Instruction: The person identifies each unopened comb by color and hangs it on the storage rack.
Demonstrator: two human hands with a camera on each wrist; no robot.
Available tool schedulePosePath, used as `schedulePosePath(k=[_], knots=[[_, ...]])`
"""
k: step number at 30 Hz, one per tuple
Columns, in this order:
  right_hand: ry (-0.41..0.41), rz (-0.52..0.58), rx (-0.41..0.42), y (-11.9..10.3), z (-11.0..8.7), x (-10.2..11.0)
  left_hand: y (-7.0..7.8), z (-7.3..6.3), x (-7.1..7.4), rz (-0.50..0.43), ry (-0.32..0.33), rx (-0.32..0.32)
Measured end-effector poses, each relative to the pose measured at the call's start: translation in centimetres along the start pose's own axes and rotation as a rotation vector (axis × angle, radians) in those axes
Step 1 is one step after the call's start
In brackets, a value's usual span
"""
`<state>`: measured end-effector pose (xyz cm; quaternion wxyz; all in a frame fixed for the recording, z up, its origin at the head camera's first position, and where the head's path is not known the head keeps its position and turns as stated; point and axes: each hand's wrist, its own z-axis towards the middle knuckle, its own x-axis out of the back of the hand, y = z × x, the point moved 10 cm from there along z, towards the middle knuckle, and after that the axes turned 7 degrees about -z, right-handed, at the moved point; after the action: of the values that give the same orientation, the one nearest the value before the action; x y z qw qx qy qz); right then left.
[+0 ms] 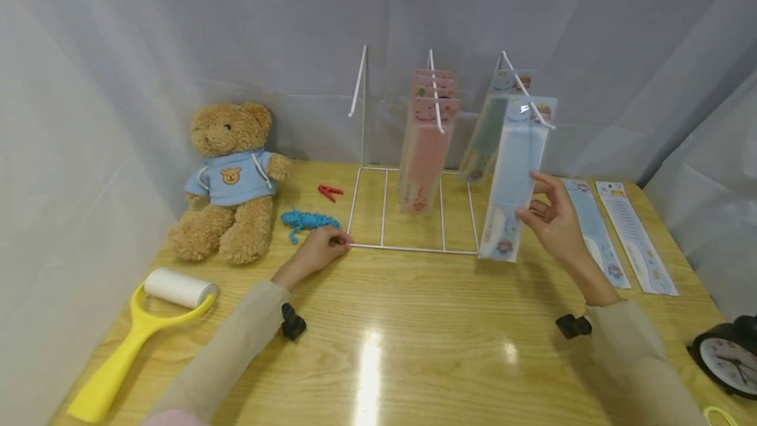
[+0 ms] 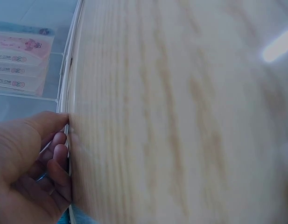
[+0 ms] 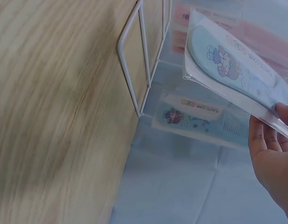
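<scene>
My right hand (image 1: 556, 219) pinches the side edge of a packaged blue comb (image 1: 511, 173) between thumb and fingers. The packet's header is at the front of the rack's right hook, whose tip shows in front of it. Another packaged blue comb (image 1: 487, 127) hangs farther back on that hook. Several packaged pink combs (image 1: 428, 156) hang from the middle hook; the left hook (image 1: 357, 81) is bare. At the front left corner of the white wire rack (image 1: 414, 250), my left hand (image 1: 322, 248) grips the base wire, thumb on the wire (image 2: 64, 102).
Two packaged combs lie at the right, one blue (image 1: 594, 229) and one pale (image 1: 635, 235). A teddy bear (image 1: 230, 176), red clip (image 1: 330, 192) and blue cord bundle (image 1: 307, 219) are left of the rack. A yellow-handled roller (image 1: 142, 327) and black clock (image 1: 727, 357) flank the front.
</scene>
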<state>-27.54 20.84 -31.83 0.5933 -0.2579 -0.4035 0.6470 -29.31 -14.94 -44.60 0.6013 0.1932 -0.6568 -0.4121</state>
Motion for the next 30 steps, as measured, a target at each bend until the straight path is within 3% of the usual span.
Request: schedulePosePath(k=[5, 13, 22, 30], knots=[[0.031, -0.032, -0.054, 1.1, 1.2, 0.3, -0.2, 0.0, 0.0, 0.001, -0.001, 0.005], [0.041, -0.186, -0.139, 2.3, 2.6, 0.5, 0.0, 0.0, 0.0, 0.003, -0.002, -0.005], [0.085, -0.067, -0.119, 3.0, 4.0, 0.7, 0.0, 0.1, 0.0, 0.013, -0.001, -0.004], [0.060, -0.136, -0.186, 3.8, 4.2, 0.9, 0.2, 0.0, 0.0, 0.002, -0.004, 0.000]])
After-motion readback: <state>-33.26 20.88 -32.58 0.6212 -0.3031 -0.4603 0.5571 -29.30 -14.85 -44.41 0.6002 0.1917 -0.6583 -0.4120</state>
